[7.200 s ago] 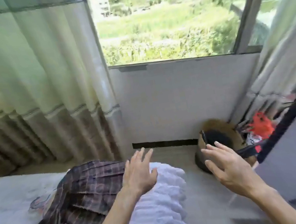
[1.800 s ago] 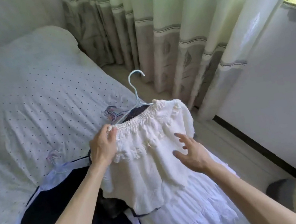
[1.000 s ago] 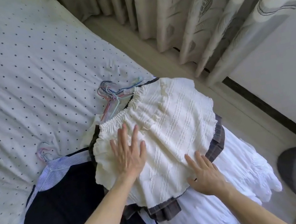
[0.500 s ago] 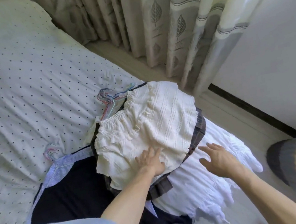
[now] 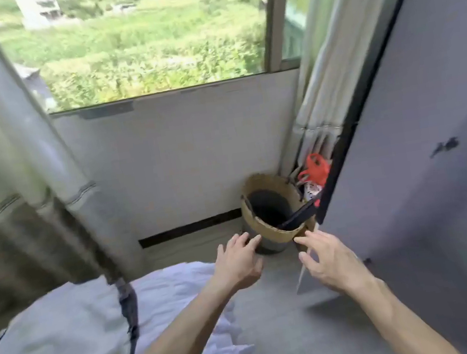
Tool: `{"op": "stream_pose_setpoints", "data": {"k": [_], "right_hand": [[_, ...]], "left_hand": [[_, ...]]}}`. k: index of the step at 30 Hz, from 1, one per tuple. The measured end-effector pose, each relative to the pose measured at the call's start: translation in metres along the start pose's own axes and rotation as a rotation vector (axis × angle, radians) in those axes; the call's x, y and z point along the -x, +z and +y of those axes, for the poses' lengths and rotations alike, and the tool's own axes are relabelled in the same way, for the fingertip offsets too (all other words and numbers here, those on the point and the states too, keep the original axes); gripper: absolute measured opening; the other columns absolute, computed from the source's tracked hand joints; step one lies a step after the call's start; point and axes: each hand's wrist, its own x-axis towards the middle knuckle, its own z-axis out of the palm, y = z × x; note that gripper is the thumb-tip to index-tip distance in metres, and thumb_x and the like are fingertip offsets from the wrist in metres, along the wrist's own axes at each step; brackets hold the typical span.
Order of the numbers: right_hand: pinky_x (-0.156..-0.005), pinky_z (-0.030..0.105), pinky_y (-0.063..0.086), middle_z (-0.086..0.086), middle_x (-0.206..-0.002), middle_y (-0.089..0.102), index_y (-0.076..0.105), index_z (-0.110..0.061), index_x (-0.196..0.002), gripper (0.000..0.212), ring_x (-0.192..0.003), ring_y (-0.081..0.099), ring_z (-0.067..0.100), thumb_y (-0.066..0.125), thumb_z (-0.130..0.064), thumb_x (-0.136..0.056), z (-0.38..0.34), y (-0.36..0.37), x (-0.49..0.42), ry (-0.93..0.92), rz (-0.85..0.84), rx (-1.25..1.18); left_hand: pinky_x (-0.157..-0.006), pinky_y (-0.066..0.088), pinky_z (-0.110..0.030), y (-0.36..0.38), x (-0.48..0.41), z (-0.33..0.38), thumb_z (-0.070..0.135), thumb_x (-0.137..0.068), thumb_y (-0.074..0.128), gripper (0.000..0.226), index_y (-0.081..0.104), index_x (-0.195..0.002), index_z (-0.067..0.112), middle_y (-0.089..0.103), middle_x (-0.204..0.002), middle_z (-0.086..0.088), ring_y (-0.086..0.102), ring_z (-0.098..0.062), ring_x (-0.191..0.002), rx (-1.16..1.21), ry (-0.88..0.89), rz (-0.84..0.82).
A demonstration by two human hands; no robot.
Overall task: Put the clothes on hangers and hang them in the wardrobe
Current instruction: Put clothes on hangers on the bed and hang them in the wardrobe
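Observation:
White clothes (image 5: 67, 334) lie heaped on the bed at the lower left, with a dark plaid edge (image 5: 129, 309) showing between them. My left hand (image 5: 238, 263) hovers past the heap's right end with relaxed fingers, holding nothing. My right hand (image 5: 329, 256) is raised beside it, fingers spread and empty, close to the grey wardrobe door (image 5: 435, 145) that fills the right side. No hanger is in view.
A woven basket (image 5: 271, 210) stands on the floor under the window (image 5: 143, 38), just beyond both hands. A red plastic bag (image 5: 315, 168) sits behind it in the corner. Curtains (image 5: 12, 181) hang at the left and beside the wardrobe door.
My view has swung from the bed up to the window and wardrobe door. Both hands left the white top and now hang free in the air.

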Motion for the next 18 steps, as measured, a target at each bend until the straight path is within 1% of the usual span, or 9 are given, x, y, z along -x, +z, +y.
{"op": "stream_pose_setpoints", "data": {"k": [4,8,11,14,18], "right_hand": [[-0.119,0.027,0.021,-0.008,-0.156,0.039,0.051,-0.036,-0.142,0.044,-0.148,0.023,0.011,0.049,-0.044,-0.098,0.080,-0.070,0.087,0.221,0.306,-0.074],[-0.115,0.018,0.018,-0.014,-0.155,0.039,0.052,-0.039,-0.140,0.043,-0.148,0.020,0.004,0.050,-0.045,-0.098,0.131,-0.125,0.169,0.404,0.550,-0.065],[-0.112,0.015,0.017,-0.014,-0.152,0.043,0.056,-0.041,-0.136,0.039,-0.147,0.023,0.004,0.051,-0.045,-0.098,0.163,-0.153,0.213,0.537,0.664,-0.040],[-0.113,0.015,0.016,-0.015,-0.151,0.043,0.056,-0.040,-0.136,0.037,-0.147,0.023,0.004,0.049,-0.045,-0.100,0.196,-0.173,0.247,0.670,0.742,-0.048],[-0.115,0.018,0.018,-0.016,-0.152,0.041,0.053,-0.040,-0.138,0.038,-0.146,0.023,0.003,0.048,-0.044,-0.101,0.237,-0.187,0.276,0.861,0.825,-0.082]], "left_hand": [[-0.119,0.018,-0.048,-0.026,-0.023,0.140,0.045,-0.099,0.045,0.063,0.019,-0.156,0.039,0.017,-0.165,0.003,0.011,-0.021,-0.153,-0.117,0.368,0.089],[-0.120,0.016,-0.045,-0.048,-0.030,0.269,0.045,-0.099,0.045,0.064,0.015,-0.156,0.042,0.012,-0.166,0.005,0.008,-0.020,-0.154,-0.176,0.714,0.182],[-0.122,0.013,-0.044,-0.065,-0.032,0.350,0.043,-0.100,0.046,0.065,0.014,-0.157,0.041,0.009,-0.167,0.003,0.006,-0.020,-0.154,-0.173,0.922,0.221],[-0.121,0.010,-0.043,-0.076,-0.042,0.422,0.042,-0.099,0.049,0.065,0.019,-0.156,0.040,0.009,-0.167,0.002,0.006,-0.020,-0.154,-0.143,1.096,0.269],[-0.123,0.009,-0.048,-0.083,-0.064,0.498,0.037,-0.099,0.051,0.065,0.021,-0.156,0.040,0.003,-0.167,0.002,0.002,-0.021,-0.154,-0.099,1.276,0.327]]}}
